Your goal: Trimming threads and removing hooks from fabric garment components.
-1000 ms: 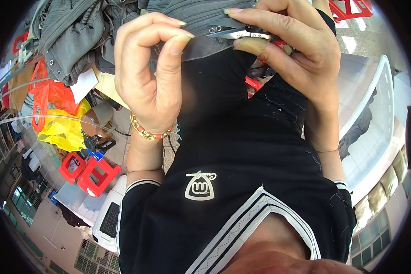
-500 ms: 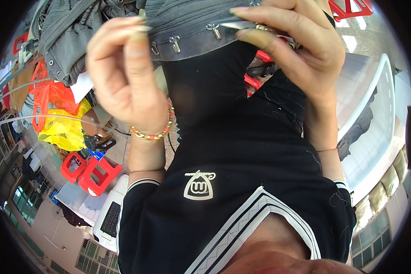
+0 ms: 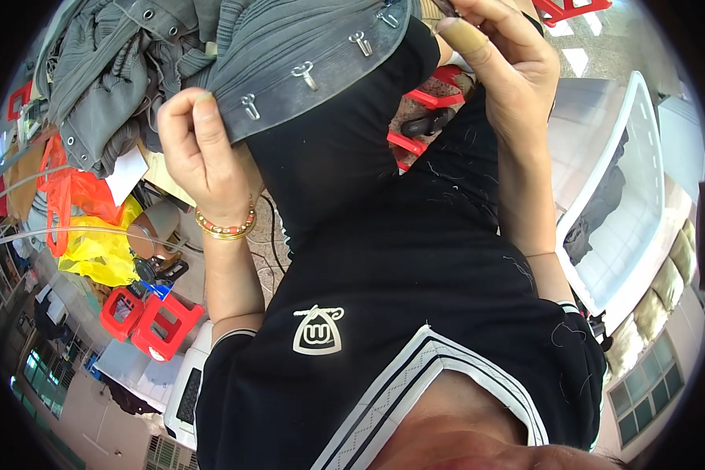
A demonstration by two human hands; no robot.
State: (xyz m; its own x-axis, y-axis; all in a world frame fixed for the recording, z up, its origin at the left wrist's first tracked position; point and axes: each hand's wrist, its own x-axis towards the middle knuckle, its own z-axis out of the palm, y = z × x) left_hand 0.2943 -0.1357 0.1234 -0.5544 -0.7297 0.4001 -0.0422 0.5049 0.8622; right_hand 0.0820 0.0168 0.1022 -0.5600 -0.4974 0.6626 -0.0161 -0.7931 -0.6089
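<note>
left hand (image 3: 200, 160) pinches the grey hooked curtain band (image 3: 313, 66) at its lower-left end; band runs up-right to the right hand (image 3: 509, 70), fingers closed on it.

You have a single fisheye view from your head, looking steeply down your own chest, so your black shirt (image 3: 415, 313) fills the middle at very close range. Above the shirt, the grey curtain band (image 3: 305, 66) and both hands sit near the lens. Around the shirt, the floor and a white tub (image 3: 642, 180) bend along the rim.
</note>
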